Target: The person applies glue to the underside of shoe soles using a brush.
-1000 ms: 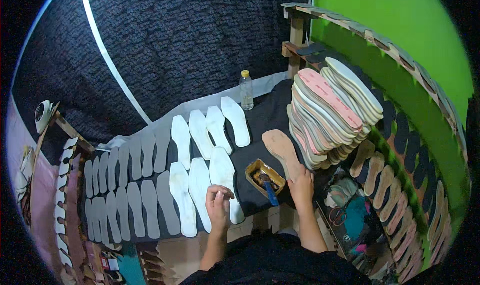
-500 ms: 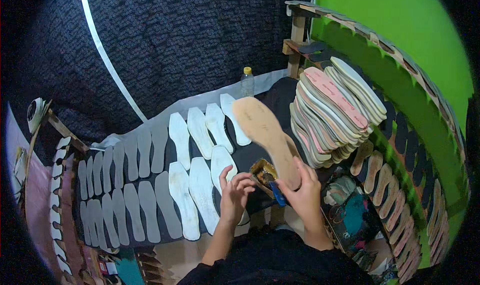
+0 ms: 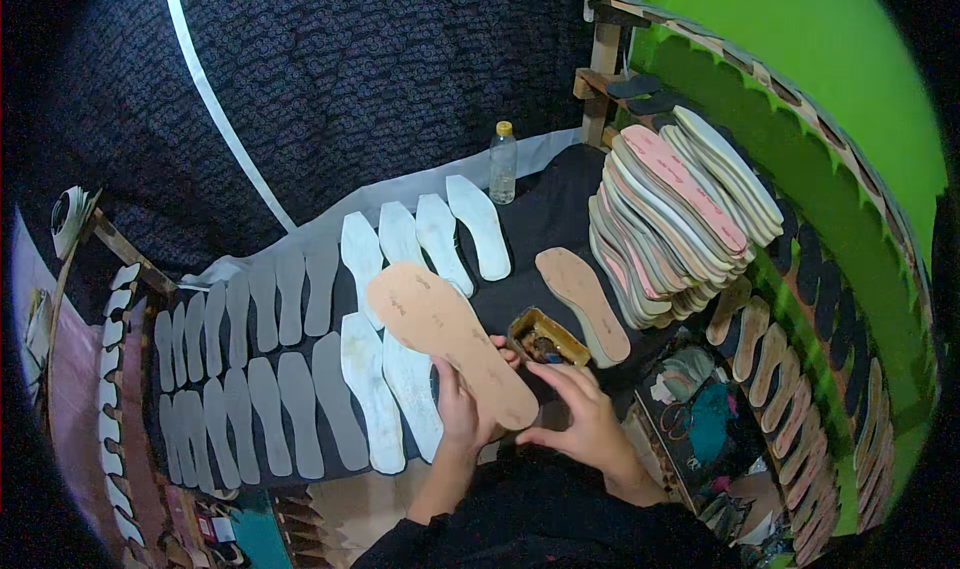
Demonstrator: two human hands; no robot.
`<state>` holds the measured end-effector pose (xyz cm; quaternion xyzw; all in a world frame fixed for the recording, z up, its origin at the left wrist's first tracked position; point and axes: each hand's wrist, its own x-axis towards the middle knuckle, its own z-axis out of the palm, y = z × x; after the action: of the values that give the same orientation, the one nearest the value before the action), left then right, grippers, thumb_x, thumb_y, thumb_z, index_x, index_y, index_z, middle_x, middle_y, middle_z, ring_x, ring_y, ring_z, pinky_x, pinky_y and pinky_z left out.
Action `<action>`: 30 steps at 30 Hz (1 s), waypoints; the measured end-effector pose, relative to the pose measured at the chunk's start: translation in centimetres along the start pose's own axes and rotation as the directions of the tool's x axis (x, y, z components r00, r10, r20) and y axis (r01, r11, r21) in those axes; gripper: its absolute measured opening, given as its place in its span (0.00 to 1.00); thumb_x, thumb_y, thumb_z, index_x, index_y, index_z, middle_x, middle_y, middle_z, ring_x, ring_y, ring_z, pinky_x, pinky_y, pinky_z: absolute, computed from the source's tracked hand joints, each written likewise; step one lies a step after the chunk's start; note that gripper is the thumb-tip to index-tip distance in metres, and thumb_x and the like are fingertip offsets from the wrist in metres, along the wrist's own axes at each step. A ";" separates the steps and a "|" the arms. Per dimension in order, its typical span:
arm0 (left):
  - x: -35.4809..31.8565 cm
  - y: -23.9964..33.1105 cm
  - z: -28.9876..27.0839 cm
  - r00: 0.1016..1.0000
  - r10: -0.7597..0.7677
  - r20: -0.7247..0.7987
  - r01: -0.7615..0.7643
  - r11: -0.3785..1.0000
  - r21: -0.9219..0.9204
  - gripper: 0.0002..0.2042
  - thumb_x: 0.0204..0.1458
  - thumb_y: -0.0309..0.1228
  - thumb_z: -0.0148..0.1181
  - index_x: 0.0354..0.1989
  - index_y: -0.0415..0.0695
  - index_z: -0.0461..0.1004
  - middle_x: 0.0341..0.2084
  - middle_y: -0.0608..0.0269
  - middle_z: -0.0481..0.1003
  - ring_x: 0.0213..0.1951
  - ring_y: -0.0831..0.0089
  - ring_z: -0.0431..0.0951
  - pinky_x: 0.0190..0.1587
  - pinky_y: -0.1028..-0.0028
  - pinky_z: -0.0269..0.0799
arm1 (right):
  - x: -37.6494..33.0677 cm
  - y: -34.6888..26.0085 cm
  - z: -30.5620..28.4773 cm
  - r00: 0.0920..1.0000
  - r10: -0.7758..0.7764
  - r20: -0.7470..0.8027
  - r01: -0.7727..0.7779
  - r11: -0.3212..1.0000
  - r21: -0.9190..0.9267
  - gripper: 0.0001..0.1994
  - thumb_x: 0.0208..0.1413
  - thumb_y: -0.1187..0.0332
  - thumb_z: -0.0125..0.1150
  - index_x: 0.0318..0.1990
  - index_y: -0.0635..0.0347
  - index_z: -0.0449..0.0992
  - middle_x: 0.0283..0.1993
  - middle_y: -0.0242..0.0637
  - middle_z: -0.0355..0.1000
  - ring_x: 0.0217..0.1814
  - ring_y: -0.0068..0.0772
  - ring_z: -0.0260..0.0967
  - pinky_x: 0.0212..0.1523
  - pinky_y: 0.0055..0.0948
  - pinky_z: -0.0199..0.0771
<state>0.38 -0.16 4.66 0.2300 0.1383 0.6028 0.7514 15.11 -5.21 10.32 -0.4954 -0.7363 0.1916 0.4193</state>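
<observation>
In my left hand (image 3: 460,409) is a beige insole (image 3: 425,314), tilted, heel toward me. The thumb lies at its left edge, and fingertips show past the right edge. My right hand (image 3: 585,424) is beside the heel end, thumb and fingers apart. Whether it touches the insole I cannot tell. Just beyond its fingers stands a small brown-stained open box (image 3: 560,339) with dark residue inside. A bit of blue shows at the box's near edge, mostly hidden. Another beige insole (image 3: 585,304) lies on the black-covered table right of the box.
White insoles (image 3: 370,399) and grey insoles (image 3: 265,399) lie in two rows to the left. A tall stack of insoles (image 3: 670,219) stands at the right, near a yellow-capped bottle (image 3: 503,164). Racks holding insoles (image 3: 770,349) curve along the right side. Scissors (image 3: 677,421) lie at lower right.
The upper beige insole has moved left and nearer, from my right hand into my left. Another beige insole now shows fully on the table. The blue handle at the box is mostly hidden now.
</observation>
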 end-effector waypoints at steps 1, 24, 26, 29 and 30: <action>-0.2 0.2 -0.1 0.999 0.004 -0.051 -0.002 1.000 0.025 0.34 0.55 0.58 0.21 0.52 0.39 0.59 0.43 0.54 0.68 0.43 0.65 0.70 0.48 0.65 0.66 | -0.2 0.3 -1.0 1.000 -0.019 -0.005 0.019 1.000 0.012 0.35 0.29 0.58 0.73 0.49 0.61 0.68 0.46 0.44 0.67 0.49 0.45 0.64 0.49 0.36 0.63; -2.7 1.2 -1.7 0.993 -0.028 -0.114 0.036 0.997 0.072 0.32 0.56 0.56 0.21 0.50 0.39 0.60 0.38 0.55 0.68 0.32 0.69 0.71 0.36 0.70 0.71 | -1.8 5.4 -0.3 0.987 -0.074 -0.145 0.068 0.997 -0.046 0.15 0.37 0.89 0.54 0.35 0.66 0.73 0.37 0.46 0.70 0.37 0.39 0.71 0.33 0.27 0.74; -2.6 1.2 -1.4 0.988 -0.017 -0.153 0.029 0.997 0.074 0.32 0.56 0.56 0.21 0.51 0.39 0.60 0.38 0.55 0.68 0.31 0.69 0.71 0.35 0.71 0.71 | -2.0 5.3 -0.8 0.985 -0.084 -0.154 0.074 0.995 -0.071 0.15 0.37 0.89 0.53 0.35 0.67 0.72 0.37 0.46 0.71 0.37 0.39 0.72 0.32 0.27 0.75; -2.6 1.0 -1.5 0.987 0.012 -0.159 0.009 0.991 0.132 0.31 0.57 0.55 0.22 0.50 0.40 0.60 0.38 0.56 0.68 0.30 0.69 0.72 0.33 0.71 0.71 | -2.1 4.9 -1.6 0.978 -0.006 -0.209 0.001 1.000 -0.026 0.15 0.35 0.88 0.55 0.34 0.65 0.69 0.36 0.43 0.73 0.37 0.39 0.73 0.35 0.30 0.74; -2.6 0.8 -1.7 0.991 -0.006 -0.132 0.021 0.993 0.115 0.31 0.57 0.55 0.22 0.51 0.41 0.60 0.38 0.55 0.69 0.29 0.69 0.72 0.33 0.71 0.71 | -2.1 4.8 -1.6 0.978 -0.007 -0.209 0.002 1.000 -0.025 0.15 0.35 0.88 0.55 0.34 0.65 0.69 0.36 0.43 0.73 0.37 0.39 0.73 0.35 0.30 0.74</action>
<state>-1.78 -2.24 3.41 0.2322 0.2238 0.6026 0.7299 19.47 -5.20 6.97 -0.5163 -0.6915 0.1281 0.4887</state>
